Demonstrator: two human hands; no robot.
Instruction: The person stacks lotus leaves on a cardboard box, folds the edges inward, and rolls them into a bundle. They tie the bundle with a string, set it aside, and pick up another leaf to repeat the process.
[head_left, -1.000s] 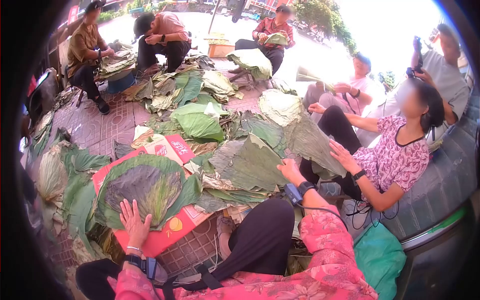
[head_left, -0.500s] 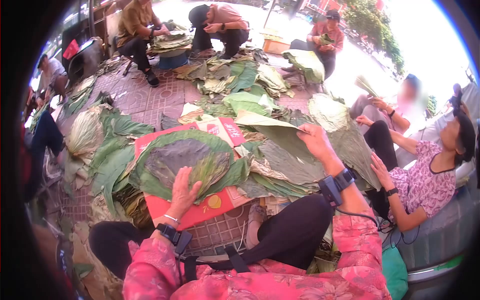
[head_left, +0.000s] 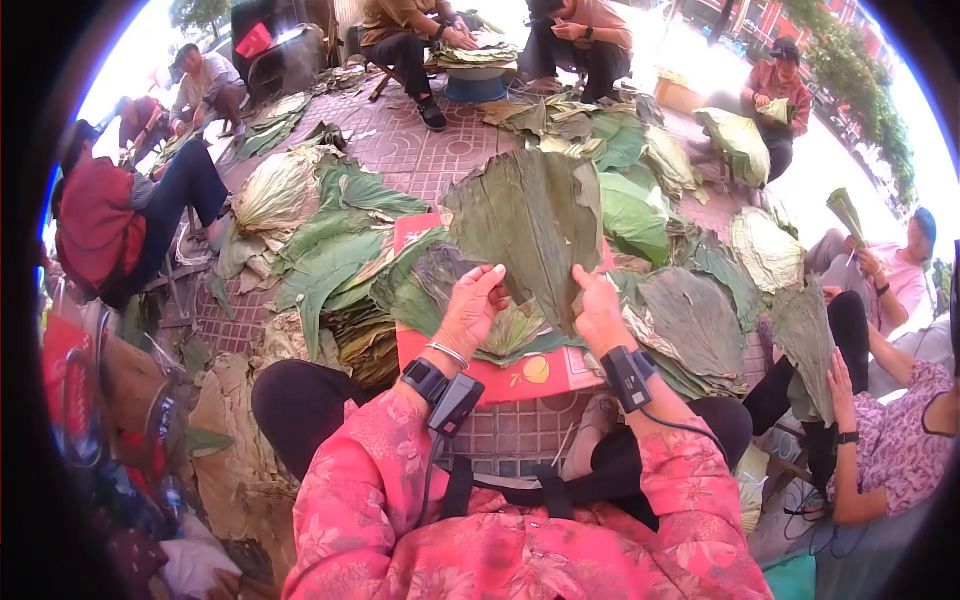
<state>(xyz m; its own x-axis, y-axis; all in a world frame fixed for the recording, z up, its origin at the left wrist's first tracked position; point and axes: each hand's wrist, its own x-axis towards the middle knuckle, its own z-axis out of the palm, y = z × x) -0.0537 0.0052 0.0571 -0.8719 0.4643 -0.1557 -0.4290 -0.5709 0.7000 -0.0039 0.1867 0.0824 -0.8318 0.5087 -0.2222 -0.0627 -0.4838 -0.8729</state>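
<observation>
A large dried lotus leaf (head_left: 525, 225) is held up in front of me, its brownish-green veined face toward the camera. My right hand (head_left: 600, 312) pinches its lower right edge between thumb and fingers. At the lower left edge, my left hand (head_left: 470, 308) has thumb and fingertips closed on the leaf. Below and behind it, a red cardboard box (head_left: 500, 385) lies between my knees, carrying a stack of green leaves (head_left: 412, 300). Part of that stack is hidden by the held leaf and my hands.
Leaf piles lie on both sides, with grey-green leaves (head_left: 690, 315) at right and a green heap (head_left: 335, 250) at left. A blue tub (head_left: 475, 85) bears more leaves. Several people sit around; one at right has a hand (head_left: 845, 385) against a leaf.
The leaf lifted by my right hand has come over the box and stands upright. My left hand has left the stack and closed on the leaf. The view has turned left.
</observation>
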